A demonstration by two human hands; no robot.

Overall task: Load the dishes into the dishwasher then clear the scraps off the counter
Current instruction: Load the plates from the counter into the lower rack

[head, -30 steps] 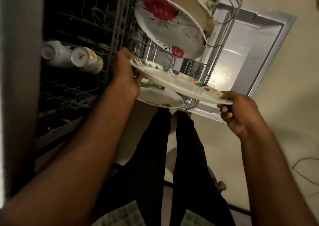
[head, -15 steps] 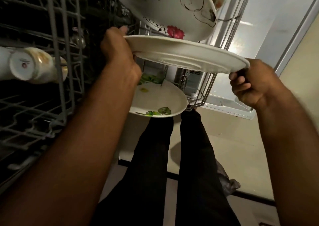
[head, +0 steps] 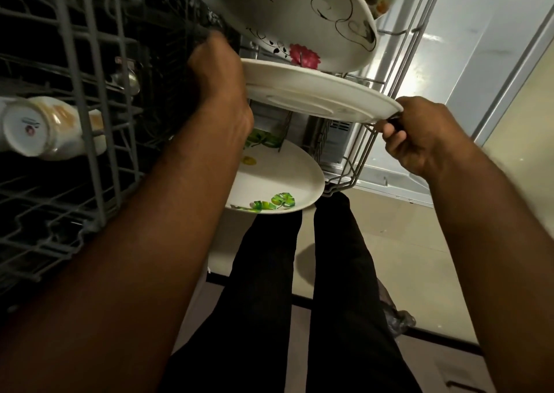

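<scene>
- Legs: black trousers, at 6 o'clock in the head view, standing on a pale floor.
- Left arm: enters from 7 o'clock and reaches up to centre.
- Left hand: just above centre, gripping the 9 o'clock edge of the white plate; fingers lie behind the rim, so how far they curl cannot be told.
- Right hand: at 3 o'clock, fingers curled under and pinching the plate's opposite rim.
- White plate: held between both hands, underside toward the camera, tilted down to the right, over the lower rack.
- Leaf plate: white with green leaf print, just below the white plate at centre, partly hidden by the left forearm; standing in the lower rack.
- Lower rack: grey wire, at 2 to 3 o'clock, touching the right fingers' area.
- Flower plate: large, red flowers and black scrolls, at 12 o'clock, just beyond the white plate.
- Upper rack: grey wire, at 9 to 10 o'clock.
- Mug: white, on its side, at 9 o'clock in the upper rack.
- Door: steel inner face, at 1 to 2 o'clock, open.
</scene>
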